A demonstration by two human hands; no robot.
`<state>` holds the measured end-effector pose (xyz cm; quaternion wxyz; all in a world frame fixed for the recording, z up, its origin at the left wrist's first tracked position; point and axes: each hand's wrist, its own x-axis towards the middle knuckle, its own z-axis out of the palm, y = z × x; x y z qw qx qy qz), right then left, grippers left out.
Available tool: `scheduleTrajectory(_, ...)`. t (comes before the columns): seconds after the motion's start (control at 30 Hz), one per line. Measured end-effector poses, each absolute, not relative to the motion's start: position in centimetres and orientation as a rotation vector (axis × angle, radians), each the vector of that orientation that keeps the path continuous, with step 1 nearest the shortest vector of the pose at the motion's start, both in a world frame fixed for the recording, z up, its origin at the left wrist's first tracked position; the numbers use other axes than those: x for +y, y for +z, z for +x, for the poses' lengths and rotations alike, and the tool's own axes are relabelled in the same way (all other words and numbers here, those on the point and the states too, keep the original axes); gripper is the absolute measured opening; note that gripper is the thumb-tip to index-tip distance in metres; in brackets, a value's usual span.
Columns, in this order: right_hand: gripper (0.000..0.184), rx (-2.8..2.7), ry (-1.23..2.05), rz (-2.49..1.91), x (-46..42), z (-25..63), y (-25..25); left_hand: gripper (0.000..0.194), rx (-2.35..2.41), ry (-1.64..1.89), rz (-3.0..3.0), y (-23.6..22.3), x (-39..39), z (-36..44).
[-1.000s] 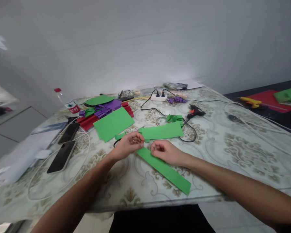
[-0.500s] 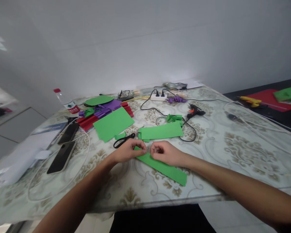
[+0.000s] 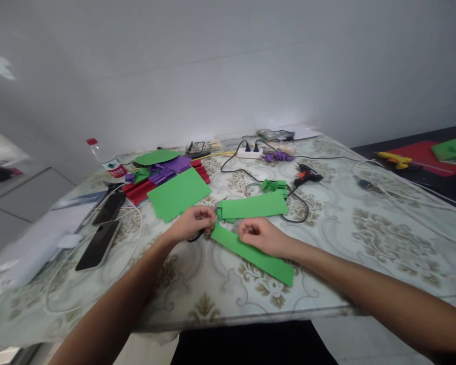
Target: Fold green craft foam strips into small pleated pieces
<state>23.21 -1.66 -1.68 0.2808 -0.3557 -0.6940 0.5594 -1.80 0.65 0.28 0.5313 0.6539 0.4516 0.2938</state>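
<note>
My left hand [image 3: 195, 223] is closed round a pair of black-handled scissors; part of a handle loop [image 3: 195, 236] shows below the palm, and the blades are hidden. Just right of its fingertips begins a long green paper strip [image 3: 258, 256], slanting down toward the table's front edge. Over that strip rests my right hand [image 3: 268, 237], its fingers curled together at the upper edge; the exact grip is hidden. A wider green strip [image 3: 254, 205] lies behind both hands, with small green scraps [image 3: 221, 210] at its left end. Green sheets [image 3: 180, 193] lie beyond my left hand.
Red and purple folded paper [image 3: 137, 191] lies back left, near a bottle [image 3: 112, 163] and two phones [image 3: 98, 246]. A black glue gun [image 3: 307, 174] and power strip [image 3: 250, 152] with cords stand behind. A yellow glue gun [image 3: 397, 159] lies far right.
My left hand has let go of the strip's end and moved left onto the scissors, which have shifted toward me. The strip's near end has swung slightly upward. My right hand has barely moved.
</note>
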Motion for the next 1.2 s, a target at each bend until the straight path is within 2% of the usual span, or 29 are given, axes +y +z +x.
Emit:
scheduleTrajectory(0.23, 0.017, -1.756, 1.503, -1.004, -1.7, 23.1, -1.2, 0.026, 1.058, 0.845, 1.519, 0.2, 0.3, -1.1)
scheduleTrajectory(0.5, 0.022, -1.549, 1.558, -1.122, -1.8, 23.0, -0.9, 0.043, 0.874, 0.715, 1.436, -0.8, -0.8, 0.1)
scheduleTrajectory(0.67, 0.022, -1.539, 1.588, -1.067, -1.6, 22.9, -1.5, 0.039, 0.852, 0.712, 1.410, -0.2, -1.0, 0.3)
scheduleTrajectory(0.9, 0.028, -1.538, 1.877, -0.898, -1.9, 22.7, -2.1, 0.036, 0.891, 0.794, 1.315, -0.5, -1.0, 0.8)
scheduleTrajectory(1.2, 0.037, -1.689, 1.664, -0.994, -1.6, 22.9, -1.9, 0.031, 0.815, 0.735, 1.258, -1.9, -1.4, 1.3)
